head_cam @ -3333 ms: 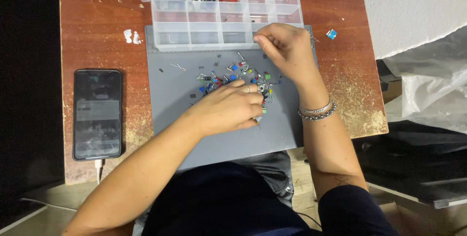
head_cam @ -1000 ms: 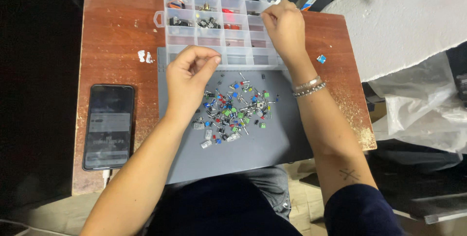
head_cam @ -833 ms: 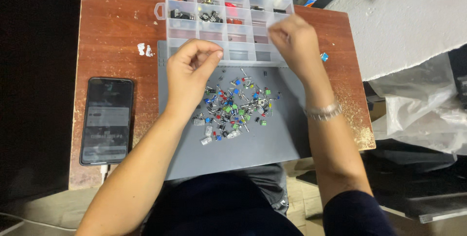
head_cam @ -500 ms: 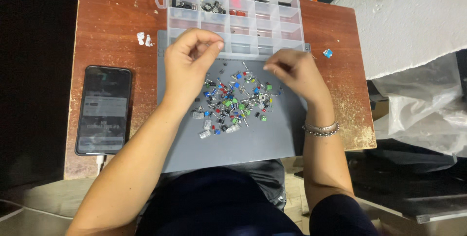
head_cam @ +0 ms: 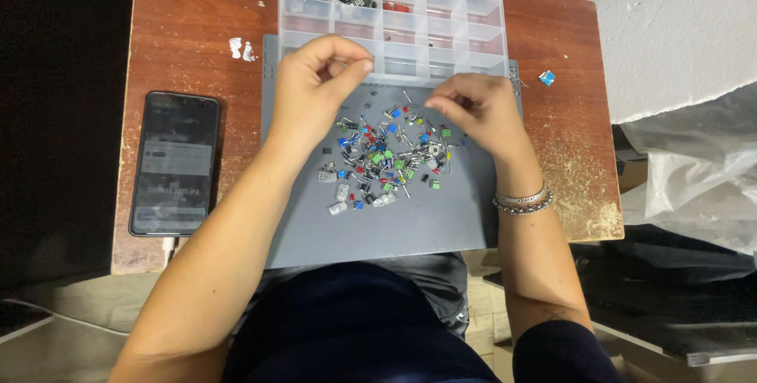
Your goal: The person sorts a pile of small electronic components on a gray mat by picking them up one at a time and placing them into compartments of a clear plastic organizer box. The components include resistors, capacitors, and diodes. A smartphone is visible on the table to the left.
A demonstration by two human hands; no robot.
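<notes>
Here, your right hand (head_cam: 481, 111) hovered with fingertips pinched together just above the far right edge of the scattered heap of small coloured electronic components (head_cam: 386, 154) on the grey rubber mat (head_cam: 410, 225); whether a part was held could not be told. Your left hand (head_cam: 315, 87), curled loosely, sat at the heap's far left, beside the clear plastic compartment box (head_cam: 394, 16).

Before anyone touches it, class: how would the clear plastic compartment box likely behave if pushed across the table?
The compartment box looks thin-walled and mostly empty, so probably light and easy to slide. Its flat base overlaps the grey mat, so it may catch there. With no lid seen over it, a jolt could bounce small parts between cells.
</notes>
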